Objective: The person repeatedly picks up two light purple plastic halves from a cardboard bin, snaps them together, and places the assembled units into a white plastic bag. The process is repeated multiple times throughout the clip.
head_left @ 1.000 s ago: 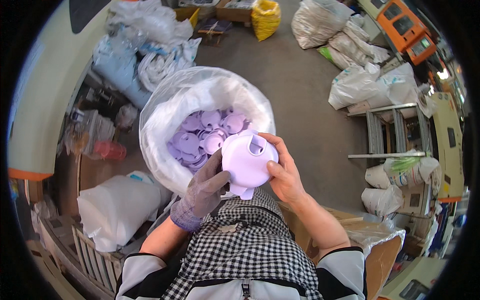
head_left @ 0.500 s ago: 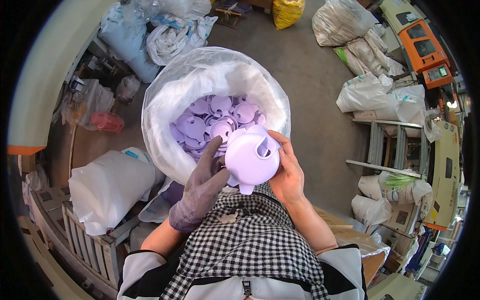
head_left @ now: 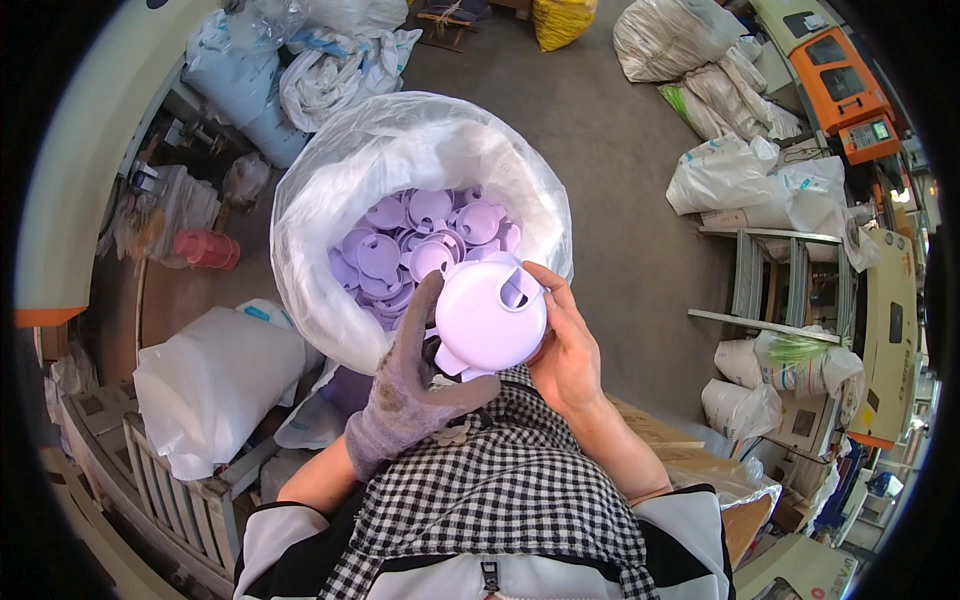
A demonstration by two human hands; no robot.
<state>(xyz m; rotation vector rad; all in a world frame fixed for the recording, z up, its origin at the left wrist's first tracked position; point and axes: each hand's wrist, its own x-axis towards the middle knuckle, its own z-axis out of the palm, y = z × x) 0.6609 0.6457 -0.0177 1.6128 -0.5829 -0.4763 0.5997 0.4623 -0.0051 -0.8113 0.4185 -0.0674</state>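
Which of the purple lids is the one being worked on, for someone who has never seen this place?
Find the big clear plastic sack of purple lids in the middle. Just below its rim, a gloved left hand and a bare right hand hold one lid up. It alone is out of the sack.

A factory or warehouse floor: bare grey concrete floor (head_left: pixel 610 150) ringed by stuffed white sacks (head_left: pixel 215 375), tied clear plastic bags (head_left: pixel 665 35) and a yellow sack (head_left: pixel 560 20). An open bag (head_left: pixel 330 200) brims with identical lilac plastic lids (head_left: pixel 420 235). Orange machinery (head_left: pixel 845 90) and a metal rack (head_left: pixel 790 290) line the right-hand side.
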